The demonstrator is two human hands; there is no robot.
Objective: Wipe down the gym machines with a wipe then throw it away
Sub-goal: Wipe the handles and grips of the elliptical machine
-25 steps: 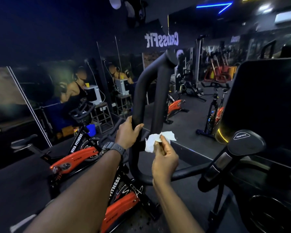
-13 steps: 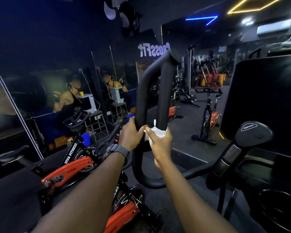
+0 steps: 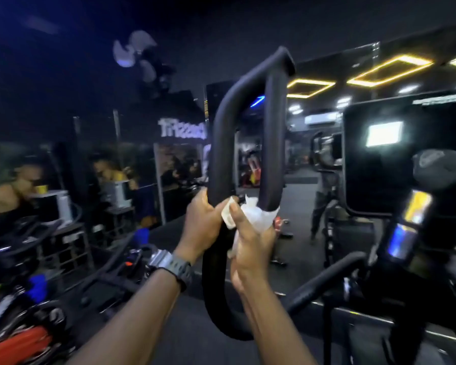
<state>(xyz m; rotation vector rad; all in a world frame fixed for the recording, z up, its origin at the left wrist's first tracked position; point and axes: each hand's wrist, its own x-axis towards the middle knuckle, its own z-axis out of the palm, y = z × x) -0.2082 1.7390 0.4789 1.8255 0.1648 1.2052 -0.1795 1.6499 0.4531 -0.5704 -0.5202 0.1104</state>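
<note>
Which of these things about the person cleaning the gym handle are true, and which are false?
1. The right hand holds a white wipe against the black handle. True.
2. The left hand hangs free. False: its grip is around the handle's left bar.
3. A watch is on the left wrist. True.
4. The wipe is blue. False: it is white.
5. The screen at right is lit. True.

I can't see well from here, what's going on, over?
Left hand grips the handle. Right hand wraps the wipe around its other bar. Nothing in the way.
</note>
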